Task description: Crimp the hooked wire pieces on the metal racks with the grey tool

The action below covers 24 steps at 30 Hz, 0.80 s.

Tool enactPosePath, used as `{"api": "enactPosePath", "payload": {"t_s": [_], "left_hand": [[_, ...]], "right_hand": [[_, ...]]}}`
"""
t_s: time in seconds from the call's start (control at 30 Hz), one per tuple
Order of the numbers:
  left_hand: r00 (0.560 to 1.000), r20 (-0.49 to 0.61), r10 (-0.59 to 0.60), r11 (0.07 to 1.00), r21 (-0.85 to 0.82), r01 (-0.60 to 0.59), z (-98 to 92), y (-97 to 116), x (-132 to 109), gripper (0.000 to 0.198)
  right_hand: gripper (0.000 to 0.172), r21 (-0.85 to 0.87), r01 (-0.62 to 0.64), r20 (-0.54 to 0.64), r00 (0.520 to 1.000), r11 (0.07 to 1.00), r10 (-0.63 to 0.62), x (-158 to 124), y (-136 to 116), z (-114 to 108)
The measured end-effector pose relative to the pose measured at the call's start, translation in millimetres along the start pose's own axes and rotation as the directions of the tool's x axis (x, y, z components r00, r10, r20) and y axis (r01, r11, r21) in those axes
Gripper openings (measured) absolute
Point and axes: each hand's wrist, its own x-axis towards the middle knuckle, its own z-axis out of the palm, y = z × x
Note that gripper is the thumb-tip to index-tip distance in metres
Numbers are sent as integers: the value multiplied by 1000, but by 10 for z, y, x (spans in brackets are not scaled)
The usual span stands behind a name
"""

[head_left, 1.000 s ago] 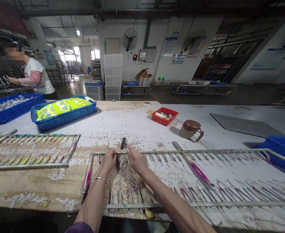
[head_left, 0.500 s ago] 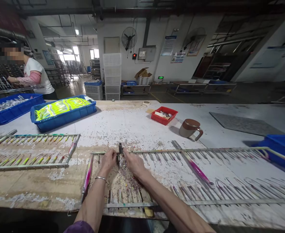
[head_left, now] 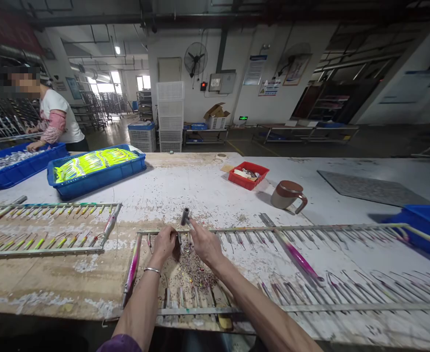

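Note:
My left hand, a metal bangle at its wrist, is closed in a pinch at the far rail of a long metal rack. What its fingers pinch is hidden. Just to its right, my right hand grips a short grey metal tube that stands tilted above the rail, its hollow end up. Small hooked metal pieces hang in a row along that rail. Dark and coloured flakes litter the tabletop below my hands. A pink-and-white bar closes the rack's left end.
A second rack with yellow-bodied pieces lies left. Beyond are a blue tray of bright yellow items, a red tray, and a brown-lidded mug. A blue bin stands right. A co-worker reaches into another blue tray.
My right hand has shifted slightly right, and the tube has risen off the rail and tilted. My left hand stays at the rail. The co-worker's hand has moved down to the blue tray.

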Motion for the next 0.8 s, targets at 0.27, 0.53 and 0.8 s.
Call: {"api": "enactPosePath", "payload": {"t_s": [0.27, 0.53, 0.8], "left_hand": [[1000, 2, 12, 1000, -7, -12, 2, 2, -9, 17], [1000, 3, 5, 1000, -16, -5, -1, 9, -14, 16], [1000, 2, 14, 1000, -6, -14, -2, 7, -5, 16]], "right_hand": [[50, 45, -24, 74, 997, 999, 21, -13, 30, -85], [47, -15, 20, 150, 989, 1000, -17, 3, 56, -120], [50, 3, -16, 54, 998, 1000, 15, -31, 15, -64]]}}
